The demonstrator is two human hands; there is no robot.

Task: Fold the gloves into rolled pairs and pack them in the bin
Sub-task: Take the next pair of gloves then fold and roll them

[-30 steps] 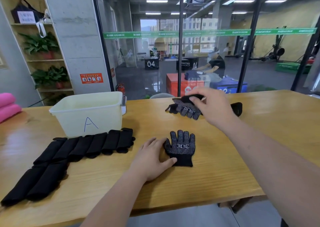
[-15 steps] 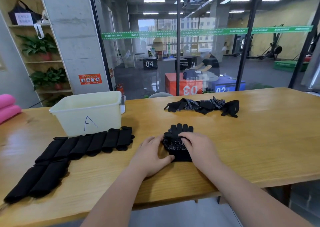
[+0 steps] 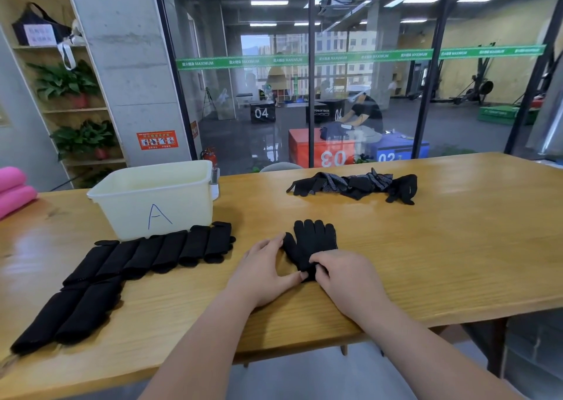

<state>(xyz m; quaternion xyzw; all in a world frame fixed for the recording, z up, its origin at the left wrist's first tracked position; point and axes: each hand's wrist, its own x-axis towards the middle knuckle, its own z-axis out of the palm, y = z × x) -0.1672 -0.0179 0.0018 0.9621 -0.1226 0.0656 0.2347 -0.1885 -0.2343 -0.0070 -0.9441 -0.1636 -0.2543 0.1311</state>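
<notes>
A black glove pair [image 3: 313, 241] lies stacked flat in front of me, fingers pointing away. My right hand [image 3: 347, 273] pinches its cuff end with curled fingers. My left hand [image 3: 263, 271] rests beside it, fingers straight, thumb touching the cuff and fingertips at the glove's left edge. Several rolled black pairs [image 3: 164, 252] lie in a row left of my hands, with more rolls [image 3: 65, 316] nearer the table's front left. The cream bin [image 3: 152, 198] marked "A" stands behind them. A pile of loose gloves [image 3: 353, 184] lies farther back.
The wooden table [image 3: 441, 247] reaches the glass wall behind. Pink rolls [image 3: 13, 188] sit at the far left edge. A shelf with plants [image 3: 70, 85] stands back left. The table's front edge runs just below my wrists.
My right hand brought a glove from the far pile and laid it on the one in front of me. It now pinches the cuff end; my left hand stayed beside the glove.
</notes>
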